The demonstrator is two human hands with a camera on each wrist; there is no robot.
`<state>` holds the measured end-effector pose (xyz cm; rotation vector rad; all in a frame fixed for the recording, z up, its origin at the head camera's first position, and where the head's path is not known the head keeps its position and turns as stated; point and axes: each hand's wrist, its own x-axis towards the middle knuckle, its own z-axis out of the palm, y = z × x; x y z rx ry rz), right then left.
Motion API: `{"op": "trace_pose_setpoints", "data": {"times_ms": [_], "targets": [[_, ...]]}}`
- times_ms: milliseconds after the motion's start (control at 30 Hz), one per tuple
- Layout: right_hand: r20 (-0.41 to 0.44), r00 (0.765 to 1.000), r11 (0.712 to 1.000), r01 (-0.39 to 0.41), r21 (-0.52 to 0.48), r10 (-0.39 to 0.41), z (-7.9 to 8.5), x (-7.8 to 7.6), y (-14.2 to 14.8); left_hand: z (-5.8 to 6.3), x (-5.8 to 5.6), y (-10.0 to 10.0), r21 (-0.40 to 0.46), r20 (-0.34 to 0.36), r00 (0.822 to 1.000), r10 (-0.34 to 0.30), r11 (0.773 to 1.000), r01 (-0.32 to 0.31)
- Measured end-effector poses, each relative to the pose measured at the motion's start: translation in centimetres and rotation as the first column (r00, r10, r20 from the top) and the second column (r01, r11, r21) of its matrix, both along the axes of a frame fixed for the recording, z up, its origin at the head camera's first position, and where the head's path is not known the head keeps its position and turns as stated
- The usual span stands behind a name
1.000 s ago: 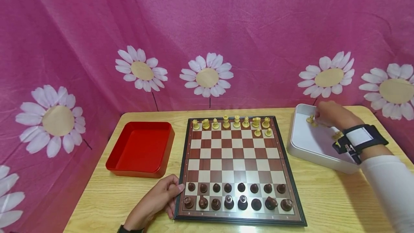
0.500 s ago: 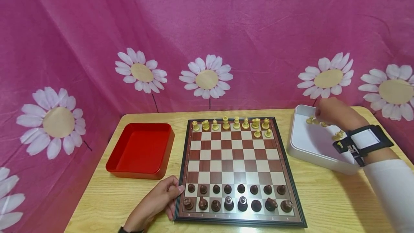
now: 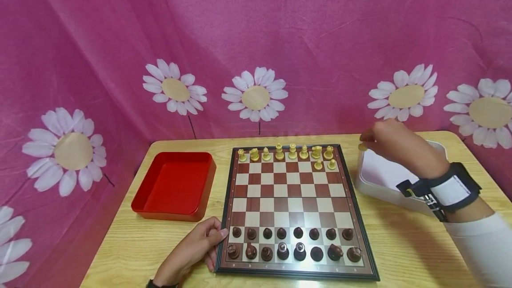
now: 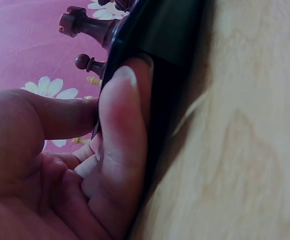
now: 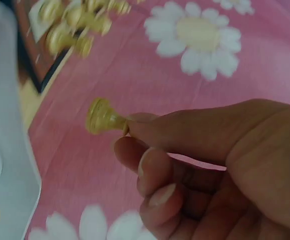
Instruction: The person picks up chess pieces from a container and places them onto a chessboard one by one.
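My right hand (image 3: 404, 148) is over the white box, its thumb and forefinger pinching a pale yellow chess pawn (image 5: 100, 117) by the head end, base pointing outward. My left hand (image 3: 198, 246) grips the near-left edge of the chessboard (image 3: 280, 190), thumb on the rim and fingers at its side. Along the far row stand several yellow pieces, including a king (image 3: 293, 151), with two yellow pawns (image 3: 331, 164) in front at the right. Two near rows hold dark brown pieces, among them a rook (image 4: 84, 22).
The white box (image 3: 384, 194) stands right of the board; the right hand and forearm cover much of its inside. A red tray (image 3: 172, 183) sits to the left on the wooden table (image 3: 132, 243). A pink flowered cloth (image 3: 320, 57) hangs behind.
My right hand has risen from inside the white box and moved left toward the board, carrying the yellow pawn. The left hand stays on the board's edge.
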<state>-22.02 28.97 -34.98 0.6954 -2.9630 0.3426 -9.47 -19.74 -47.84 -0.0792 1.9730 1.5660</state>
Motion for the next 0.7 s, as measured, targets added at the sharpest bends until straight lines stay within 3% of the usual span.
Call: {"op": "trace_pose_setpoints", "data": {"times_ms": [333, 700], "targets": [[0.044, 0.991, 0.992, -0.122, -0.039, 0.124, -1.1, 0.2, -6.7, -0.1, 0.0, -0.1, -0.010, -0.001, 1.000, 0.003, 1.000, -0.003], [0.073, 0.978, 0.980, -0.197, -0.010, 0.197, -3.9, -1.5, -10.8, 0.0, -0.1, -0.1, 0.001, 0.008, 1.000, -0.011, 1.000, 0.011]]}}
